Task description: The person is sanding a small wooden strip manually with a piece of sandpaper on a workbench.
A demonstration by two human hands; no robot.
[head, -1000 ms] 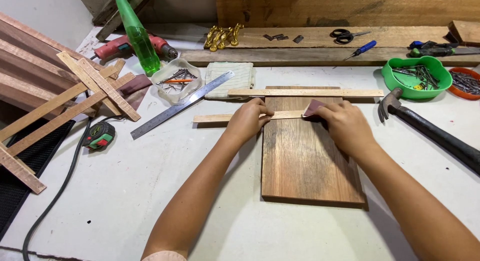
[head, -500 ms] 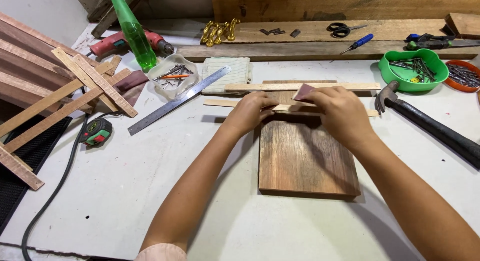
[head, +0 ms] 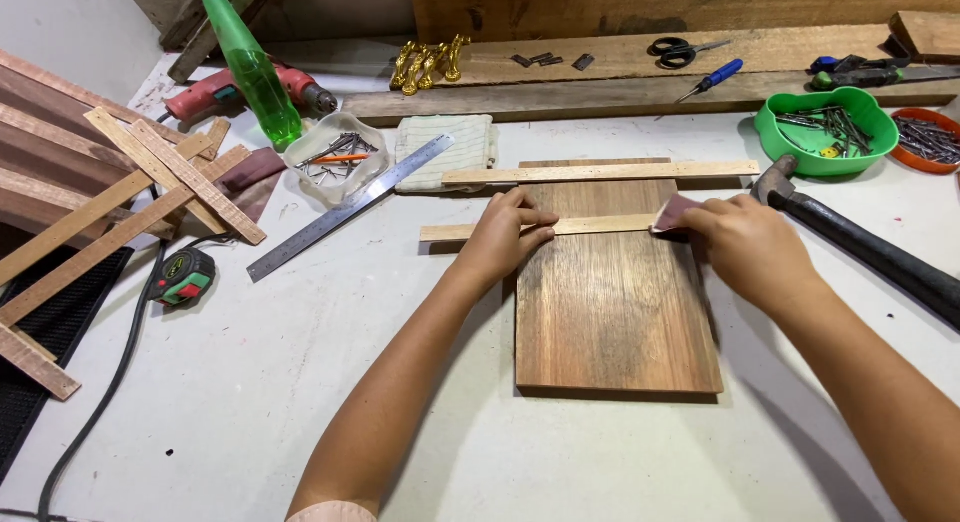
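In the head view, a thin pale wooden strip [head: 560,226] is laid crosswise over the upper part of a dark wooden board [head: 612,302], which lies flat on the white table [head: 300,382]. The strip is pinned down by the left hand [head: 505,237], fingers flat and pressed together on top of it. A small reddish-brown folded piece (sandpaper, by the look of it) [head: 672,214] is pinched in the right hand [head: 750,247] at the strip's right end. A second pale strip [head: 600,172] rests across the board's far edge, apart from both hands. A hammer [head: 860,244] lies just beside the right hand, and a steel ruler [head: 350,207] is to the left. The strip is judged light, stiff along its length yet easily snapped, and best held flat near its middle.
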